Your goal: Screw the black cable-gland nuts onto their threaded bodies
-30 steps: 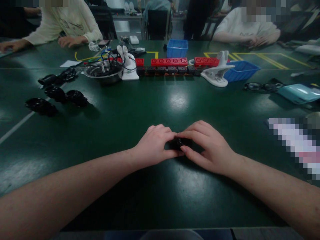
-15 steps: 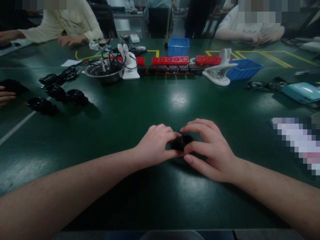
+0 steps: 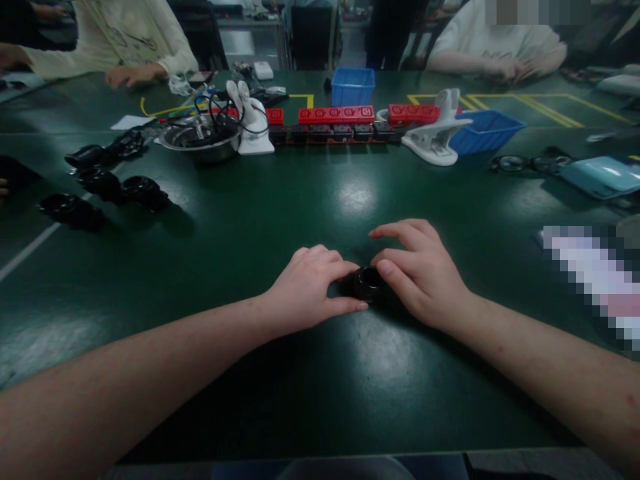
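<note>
A short black cylindrical part (image 3: 369,284) with a round hollow end facing up toward me rests on the green table in front of me. My left hand (image 3: 320,283) holds it from the left, thumb on the near side and index finger on the far side. At its right edge is my right hand (image 3: 423,270), with thumb and index finger close together by the rim and the other fingers stretched out and apart. Whether the right fingertips touch the part is hard to tell.
Several similar black parts (image 3: 73,212) lie at the left. Further back stand a metal bowl (image 3: 200,150) with cables, white clips (image 3: 256,130), red power strips (image 3: 336,115) and blue bins (image 3: 353,87). A teal case (image 3: 603,177) lies at right. People sit across the table.
My right hand has shifted up and away; its thumb has risen from the part's near side to the rim, showing the hollow end. My left hand keeps its hold.
</note>
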{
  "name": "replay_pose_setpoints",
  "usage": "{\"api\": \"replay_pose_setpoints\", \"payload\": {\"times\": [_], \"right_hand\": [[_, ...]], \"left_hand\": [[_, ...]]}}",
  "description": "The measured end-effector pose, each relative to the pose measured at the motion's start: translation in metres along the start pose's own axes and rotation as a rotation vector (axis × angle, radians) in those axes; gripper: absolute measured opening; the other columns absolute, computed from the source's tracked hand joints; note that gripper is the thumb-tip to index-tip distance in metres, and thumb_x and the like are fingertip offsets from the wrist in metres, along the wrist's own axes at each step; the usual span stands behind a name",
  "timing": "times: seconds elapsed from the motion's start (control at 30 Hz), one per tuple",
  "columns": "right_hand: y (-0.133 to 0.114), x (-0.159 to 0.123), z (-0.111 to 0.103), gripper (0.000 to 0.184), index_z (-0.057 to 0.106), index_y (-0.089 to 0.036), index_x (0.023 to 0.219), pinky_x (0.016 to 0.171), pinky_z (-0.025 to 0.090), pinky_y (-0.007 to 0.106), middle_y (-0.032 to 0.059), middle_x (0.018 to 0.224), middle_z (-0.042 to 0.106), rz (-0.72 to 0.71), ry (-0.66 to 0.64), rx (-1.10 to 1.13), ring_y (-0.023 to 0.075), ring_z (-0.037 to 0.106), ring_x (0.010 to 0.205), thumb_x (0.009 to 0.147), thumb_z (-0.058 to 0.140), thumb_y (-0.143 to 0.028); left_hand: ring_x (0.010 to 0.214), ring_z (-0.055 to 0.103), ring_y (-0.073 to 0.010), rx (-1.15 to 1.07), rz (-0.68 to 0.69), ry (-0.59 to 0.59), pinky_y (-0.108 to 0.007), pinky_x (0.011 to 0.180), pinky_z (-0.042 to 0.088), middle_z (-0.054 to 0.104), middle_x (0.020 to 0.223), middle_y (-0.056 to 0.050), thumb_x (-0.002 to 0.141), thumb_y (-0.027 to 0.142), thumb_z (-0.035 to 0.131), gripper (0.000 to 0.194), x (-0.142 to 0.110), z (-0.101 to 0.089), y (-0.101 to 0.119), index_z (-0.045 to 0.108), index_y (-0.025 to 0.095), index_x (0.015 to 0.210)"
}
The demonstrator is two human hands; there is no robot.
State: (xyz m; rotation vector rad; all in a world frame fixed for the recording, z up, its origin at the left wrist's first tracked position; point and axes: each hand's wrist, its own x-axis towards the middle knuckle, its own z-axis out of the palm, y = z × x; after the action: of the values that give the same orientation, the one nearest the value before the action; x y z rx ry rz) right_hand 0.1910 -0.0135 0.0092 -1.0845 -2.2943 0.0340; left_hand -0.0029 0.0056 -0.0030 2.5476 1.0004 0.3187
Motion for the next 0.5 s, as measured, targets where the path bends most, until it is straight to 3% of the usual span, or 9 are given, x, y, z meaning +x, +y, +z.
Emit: {"api": "replay_pose_setpoints", "payload": {"times": [0.13, 0.27, 0.4, 0.5], "right_hand": [[0.0011, -0.0017, 0.0033, 0.039, 0.064, -0.02, 0.091, 0.088, 0.036, 0.048, 0.0093, 0.114, 0.054, -0.011, -0.06, 0.052, 0.0266, 0.044, 0.105, 0.09, 0.03, -0.039], [0.0025, -0.0015, 0.0055, 0.053, 0.055, -0.018, 0.113, 0.091, 0.035, 0.048, 0.0117, 0.119, 0.051, 0.016, -0.056, 0.124, 0.0264, 0.045, 0.111, 0.09, 0.02, -0.05], [0.0002, 0.001, 0.0039, 0.061, 0.057, -0.019, 0.109, 0.087, 0.039, 0.043, 0.0063, 0.112, 0.055, 0.07, -0.064, 0.115, 0.0241, 0.048, 0.109, 0.083, 0.024, -0.063], [-0.0042, 0.0039, 0.0005, 0.073, 0.061, -0.017, 0.099, 0.077, 0.041, 0.038, 0.0012, 0.107, 0.055, 0.138, -0.122, 0.051, 0.022, 0.051, 0.104, 0.076, 0.014, -0.067]], "left_hand": [[0.083, 0.048, -0.019, 0.005, 0.016, 0.009, -0.032, 0.073, 0.035, 0.056, 0.086, -0.001, 0.075, 0.052, 0.055, 0.036, 0.0005, 0.0007, -0.0008, 0.058, 0.02, 0.092], [0.083, 0.048, -0.0193, 0.021, 0.033, 0.003, -0.032, 0.073, 0.035, 0.056, 0.086, -0.002, 0.075, 0.052, 0.055, 0.038, 0.0012, 0.0018, -0.0022, 0.058, 0.019, 0.093], [0.083, 0.048, -0.0199, 0.057, 0.018, -0.021, -0.033, 0.074, 0.035, 0.055, 0.084, -0.002, 0.076, 0.052, 0.053, 0.037, 0.0027, 0.0034, -0.0031, 0.058, 0.019, 0.092], [0.085, 0.047, -0.0201, 0.085, -0.01, -0.048, -0.033, 0.076, 0.035, 0.053, 0.084, -0.001, 0.078, 0.048, 0.052, 0.032, 0.0035, 0.0044, -0.0032, 0.057, 0.02, 0.091]]}}
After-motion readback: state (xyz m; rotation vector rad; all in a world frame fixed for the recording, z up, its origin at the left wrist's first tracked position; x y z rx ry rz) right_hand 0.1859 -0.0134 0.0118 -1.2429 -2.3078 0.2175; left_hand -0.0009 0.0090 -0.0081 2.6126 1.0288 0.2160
